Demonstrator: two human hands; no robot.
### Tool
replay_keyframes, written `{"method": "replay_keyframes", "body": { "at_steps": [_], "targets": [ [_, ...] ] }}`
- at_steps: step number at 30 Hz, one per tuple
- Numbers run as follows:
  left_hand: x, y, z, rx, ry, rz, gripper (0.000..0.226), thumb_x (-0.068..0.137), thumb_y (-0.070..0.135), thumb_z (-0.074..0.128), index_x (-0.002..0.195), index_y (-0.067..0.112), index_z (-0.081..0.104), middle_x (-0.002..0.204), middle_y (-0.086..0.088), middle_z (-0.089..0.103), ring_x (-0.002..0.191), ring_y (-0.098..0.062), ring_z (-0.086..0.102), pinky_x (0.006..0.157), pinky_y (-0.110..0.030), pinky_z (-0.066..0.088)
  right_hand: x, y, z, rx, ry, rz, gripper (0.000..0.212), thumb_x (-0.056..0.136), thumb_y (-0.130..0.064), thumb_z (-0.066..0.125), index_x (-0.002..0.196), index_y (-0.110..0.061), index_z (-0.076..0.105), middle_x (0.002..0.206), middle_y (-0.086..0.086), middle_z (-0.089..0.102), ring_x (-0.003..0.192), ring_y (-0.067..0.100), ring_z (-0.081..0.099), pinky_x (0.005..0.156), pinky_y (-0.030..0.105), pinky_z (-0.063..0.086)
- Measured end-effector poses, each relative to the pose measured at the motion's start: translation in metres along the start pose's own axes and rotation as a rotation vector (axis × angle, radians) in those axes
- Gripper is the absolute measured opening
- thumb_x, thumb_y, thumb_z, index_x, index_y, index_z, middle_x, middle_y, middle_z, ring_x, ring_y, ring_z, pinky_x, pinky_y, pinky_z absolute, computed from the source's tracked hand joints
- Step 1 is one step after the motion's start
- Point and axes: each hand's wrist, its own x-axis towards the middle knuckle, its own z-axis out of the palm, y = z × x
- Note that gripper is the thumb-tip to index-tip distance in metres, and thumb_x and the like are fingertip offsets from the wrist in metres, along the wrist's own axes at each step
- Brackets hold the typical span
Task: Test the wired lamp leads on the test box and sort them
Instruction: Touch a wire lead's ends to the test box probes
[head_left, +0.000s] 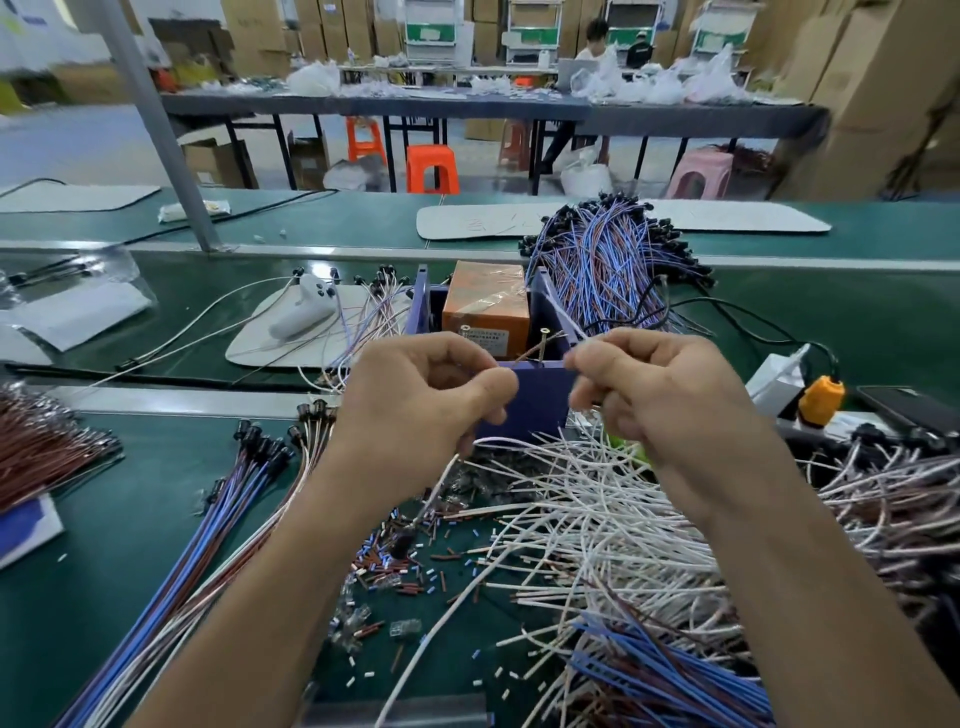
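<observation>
A purple test box (524, 400) stands at the middle of the green bench, with an orange block (487, 306) inside it and two screws sticking up at its near wall. My left hand (423, 395) and my right hand (649, 384) are raised side by side just in front of the box. Each pinches one end of a white wired lamp lead (444, 480), held close to the screws; whether the ends touch them I cannot tell. The lead hangs down from my left hand to a small dark lamp holder. A big heap of white leads (613, 525) lies under my right forearm.
Sorted blue and brown leads (208, 540) lie at the near left, a brown bundle (41, 452) at far left, a blue-brown pile (608, 270) behind the box. Cut insulation bits (395, 571) litter the belt. A white controller (306, 306) rests on a mat; an orange plug (821, 400) sits right.
</observation>
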Motion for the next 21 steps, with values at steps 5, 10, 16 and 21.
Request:
{"method": "replay_keyframes", "body": {
  "at_steps": [5,10,16,21],
  "targets": [
    [-0.007,0.011,0.008,-0.016,-0.066,0.008,0.012,0.086,0.022,0.083,0.075,0.024,0.077,0.066,-0.004,0.075,0.041,-0.015,0.059,0.041,-0.022,0.045,-0.020,0.000,0.024,0.131,-0.084,0.083,0.010,0.093,-0.002,0.066,0.090,-0.006,0.074,0.076,0.011,0.059,0.054,0.009,0.037,0.051,0.019,0.032],
    [-0.024,0.017,0.008,0.026,-0.064,0.011,0.021,0.075,0.045,0.086,0.073,0.025,0.079,0.064,0.000,0.074,0.042,-0.011,0.055,0.040,-0.024,0.042,-0.036,0.001,0.033,0.239,0.016,0.066,0.024,0.091,0.002,0.069,0.071,-0.012,0.072,0.061,0.004,0.058,0.046,0.008,0.035,0.045,0.017,0.033],
    [-0.054,-0.002,-0.001,0.578,-0.071,-0.052,0.069,0.062,0.071,0.080,0.127,0.060,0.060,0.123,0.042,0.056,0.105,0.012,0.055,0.097,-0.022,0.045,-0.044,-0.009,0.022,0.462,0.137,0.104,0.020,0.096,-0.002,0.062,0.077,-0.007,0.064,0.063,0.008,0.059,0.047,0.011,0.035,0.050,0.024,0.028],
    [-0.074,-0.021,0.002,0.369,-0.178,-0.241,0.032,0.095,0.027,0.073,0.106,0.057,0.071,0.096,0.024,0.077,0.079,-0.004,0.073,0.072,-0.026,0.060,-0.049,-0.015,0.008,0.559,0.200,0.181,0.017,0.098,-0.004,0.061,0.081,-0.005,0.065,0.060,0.004,0.060,0.044,0.008,0.039,0.060,0.029,0.035]
  ]
}}
